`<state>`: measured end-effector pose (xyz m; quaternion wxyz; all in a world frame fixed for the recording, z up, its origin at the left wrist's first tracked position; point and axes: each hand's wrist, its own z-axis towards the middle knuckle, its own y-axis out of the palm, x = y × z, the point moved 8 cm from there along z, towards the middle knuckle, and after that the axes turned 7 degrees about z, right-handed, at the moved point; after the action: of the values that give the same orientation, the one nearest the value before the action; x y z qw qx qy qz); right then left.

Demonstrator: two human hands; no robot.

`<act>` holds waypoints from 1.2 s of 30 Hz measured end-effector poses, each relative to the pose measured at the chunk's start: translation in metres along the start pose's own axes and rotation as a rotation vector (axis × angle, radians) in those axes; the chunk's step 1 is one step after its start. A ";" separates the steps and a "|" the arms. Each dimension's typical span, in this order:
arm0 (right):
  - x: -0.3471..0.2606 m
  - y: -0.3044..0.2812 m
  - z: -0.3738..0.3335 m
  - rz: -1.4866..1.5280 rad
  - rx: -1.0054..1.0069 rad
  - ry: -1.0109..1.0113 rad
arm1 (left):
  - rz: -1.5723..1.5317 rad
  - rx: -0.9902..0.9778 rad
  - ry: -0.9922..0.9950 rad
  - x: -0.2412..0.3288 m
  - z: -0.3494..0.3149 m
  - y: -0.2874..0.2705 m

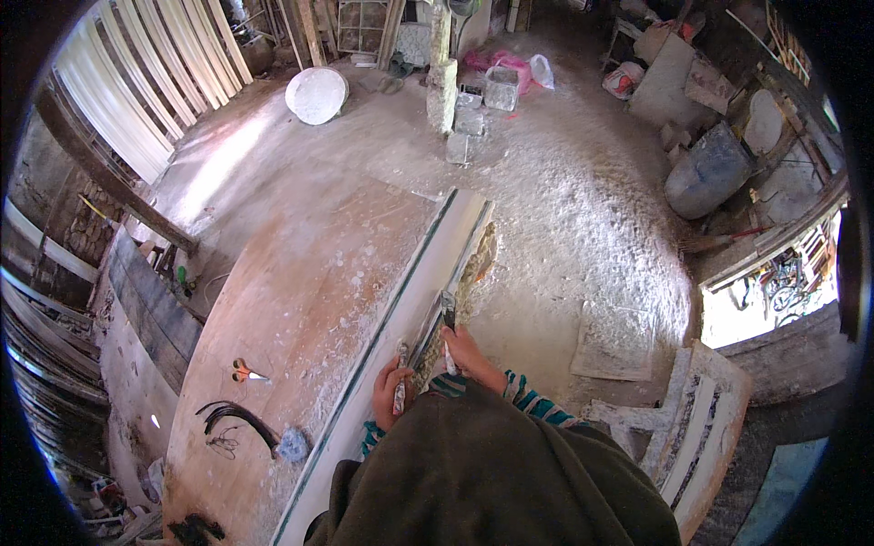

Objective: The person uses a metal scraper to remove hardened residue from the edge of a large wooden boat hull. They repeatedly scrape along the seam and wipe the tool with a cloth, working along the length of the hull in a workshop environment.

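A long white plank-like piece (378,350) with dark green edge lines runs diagonally in front of me, from the lower middle up toward the far side. My right hand (472,353) is closed round the whitish handle of a scraper, whose dark blade (448,305) points away over the right edge of the piece. Against the same edge, my left hand (389,393) is closed on a narrow, white-smeared tool (401,389); its exact kind is unclear. Rough, yellowish crumbly material (478,259) shows along the piece's right side. My dark clothing hides the near end.
Left of the piece, a dusty brown board (291,282) bears orange-handled scissors (246,371), black strips (238,414) and a bluish lump (292,445). A white slatted frame (687,446) stands at my right. Farther off are a post (442,96), blocks (469,123) and a blue barrel (710,171).
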<state>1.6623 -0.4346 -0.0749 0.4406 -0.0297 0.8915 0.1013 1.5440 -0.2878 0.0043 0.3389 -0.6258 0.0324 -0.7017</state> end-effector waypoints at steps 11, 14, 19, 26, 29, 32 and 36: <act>-0.024 -0.022 0.009 -0.151 0.042 -0.075 | -0.572 -0.078 -0.480 -0.058 -0.016 0.016; 0.003 -0.021 0.004 -0.210 -0.010 -0.087 | -0.655 -0.187 -0.525 -0.042 -0.012 0.014; 0.001 -0.045 0.039 -0.364 0.179 -0.222 | -0.171 -0.037 -0.005 -0.005 0.000 -0.005; -0.069 -0.049 0.054 -0.159 0.155 -0.074 | -0.511 -0.070 -0.367 -0.051 -0.009 0.009; -0.041 -0.064 0.072 -0.668 0.222 -0.212 | -0.119 -0.080 -0.016 -0.004 0.001 -0.007; -0.019 -0.072 0.103 -0.674 0.236 -0.220 | -0.072 0.022 0.031 0.003 0.003 -0.009; -0.028 -0.066 0.108 -0.250 0.203 -0.203 | -0.030 0.047 -0.019 0.005 0.004 -0.012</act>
<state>1.7727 -0.4779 -0.1271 0.5381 -0.0852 0.8375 -0.0421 1.5428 -0.2801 0.0154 0.3431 -0.6247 0.0031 -0.7014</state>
